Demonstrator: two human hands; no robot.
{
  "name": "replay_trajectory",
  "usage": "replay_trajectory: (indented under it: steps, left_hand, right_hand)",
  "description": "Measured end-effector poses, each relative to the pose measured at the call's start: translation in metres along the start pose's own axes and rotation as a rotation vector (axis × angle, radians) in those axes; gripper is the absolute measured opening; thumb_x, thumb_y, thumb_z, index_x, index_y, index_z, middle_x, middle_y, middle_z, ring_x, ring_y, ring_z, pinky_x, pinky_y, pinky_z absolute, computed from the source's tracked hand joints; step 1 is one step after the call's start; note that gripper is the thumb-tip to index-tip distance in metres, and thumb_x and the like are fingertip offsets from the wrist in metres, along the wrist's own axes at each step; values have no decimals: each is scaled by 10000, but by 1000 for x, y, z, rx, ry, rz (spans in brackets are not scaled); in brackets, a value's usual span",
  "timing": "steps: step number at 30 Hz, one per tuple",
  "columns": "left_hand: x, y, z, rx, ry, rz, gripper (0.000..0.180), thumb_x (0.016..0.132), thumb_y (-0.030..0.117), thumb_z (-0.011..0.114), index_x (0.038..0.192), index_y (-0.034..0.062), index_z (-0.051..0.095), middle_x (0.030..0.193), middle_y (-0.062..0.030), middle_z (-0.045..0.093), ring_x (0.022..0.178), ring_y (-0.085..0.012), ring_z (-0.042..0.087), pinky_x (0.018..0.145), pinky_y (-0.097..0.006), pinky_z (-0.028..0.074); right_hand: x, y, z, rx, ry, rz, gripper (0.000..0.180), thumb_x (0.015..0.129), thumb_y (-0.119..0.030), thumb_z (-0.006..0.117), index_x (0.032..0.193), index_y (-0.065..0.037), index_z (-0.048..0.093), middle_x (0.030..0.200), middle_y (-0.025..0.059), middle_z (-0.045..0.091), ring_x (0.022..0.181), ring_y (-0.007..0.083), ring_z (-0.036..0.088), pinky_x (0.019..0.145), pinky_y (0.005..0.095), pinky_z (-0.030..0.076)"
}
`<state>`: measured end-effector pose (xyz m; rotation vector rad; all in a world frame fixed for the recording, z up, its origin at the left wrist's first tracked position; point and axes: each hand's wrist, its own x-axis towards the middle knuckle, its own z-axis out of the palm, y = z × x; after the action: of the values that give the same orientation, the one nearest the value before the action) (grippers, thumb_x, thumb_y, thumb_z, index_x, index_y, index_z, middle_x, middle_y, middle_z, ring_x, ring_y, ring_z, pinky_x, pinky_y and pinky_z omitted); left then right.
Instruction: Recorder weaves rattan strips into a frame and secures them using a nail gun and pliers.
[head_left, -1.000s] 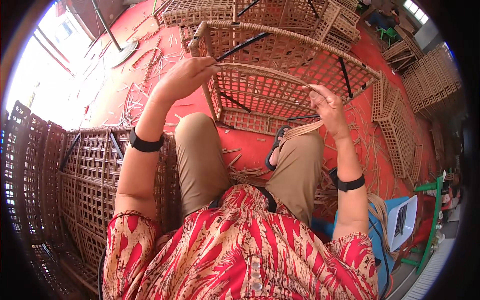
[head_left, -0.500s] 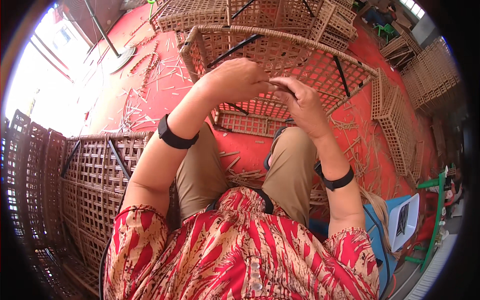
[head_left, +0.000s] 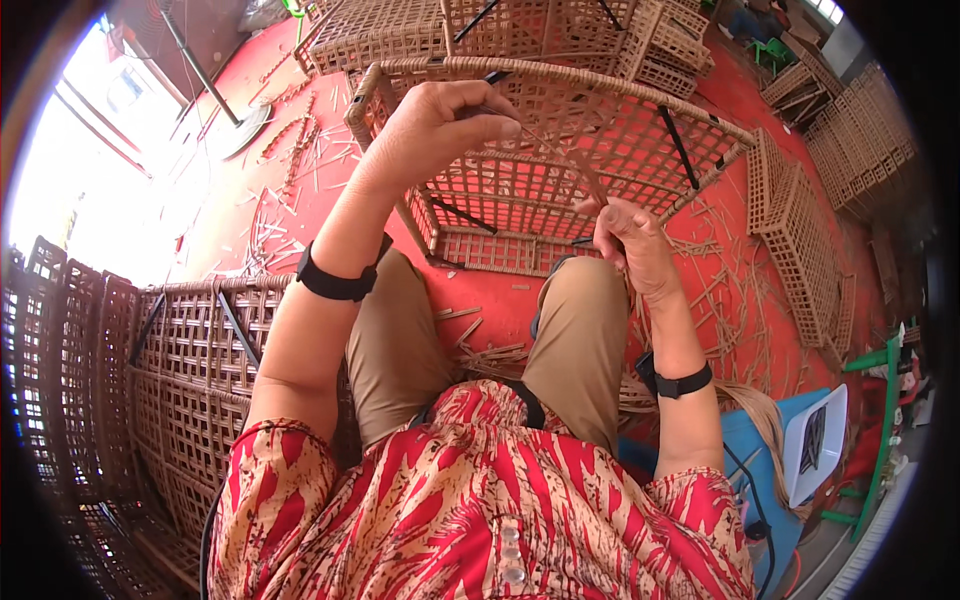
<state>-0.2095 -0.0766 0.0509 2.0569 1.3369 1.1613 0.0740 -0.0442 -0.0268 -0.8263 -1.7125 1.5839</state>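
Observation:
A large woven rattan basket frame (head_left: 575,76) lies in front of my knees, with open lattice sides and black straps at its corners. My left hand (head_left: 437,135) is raised over its near left part, thumb and fingers pinched together on one end of a thin brown rattan strip (head_left: 588,178). The strip slants down to the right. Lower, above the basket's right part, my right hand (head_left: 635,245) has its fingers closed on the strip's other end. Part of the strip blurs into the lattice behind it, so I cannot tell whether it passes through the weave.
Woven panels (head_left: 215,370) stand at my left, and more baskets (head_left: 805,245) stand at the right and back. Cut strips (head_left: 265,235) litter the red floor. At my lower right are a blue stool (head_left: 745,450), a white tray (head_left: 815,445) and a long strip bundle (head_left: 755,415).
My hands were close together over the basket and are now apart. The left has moved up and left, the right down and right, with the strip stretched between them.

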Motion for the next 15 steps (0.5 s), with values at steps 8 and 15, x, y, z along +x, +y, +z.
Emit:
replay_trajectory:
  steps: [8,15]
  left_hand:
    - [9,21,11,-156,-128,-167,153,824,165,734,829,18,692,652,2,626,574,-41,546,520,-204,430]
    - [23,22,43,-67,-215,-189,150,814,166,724,782,24,684,617,7,603,536,-43,520,480,-224,408]
  right_hand:
    - [7,27,-3,8,331,-140,377,985,-355,507,1022,-8,652,913,69,679,838,127,638,733,271,512]
    - [-3,-5,41,-3,343,-208,315,998,-300,493,1054,-23,632,901,43,659,748,64,580,624,204,435]
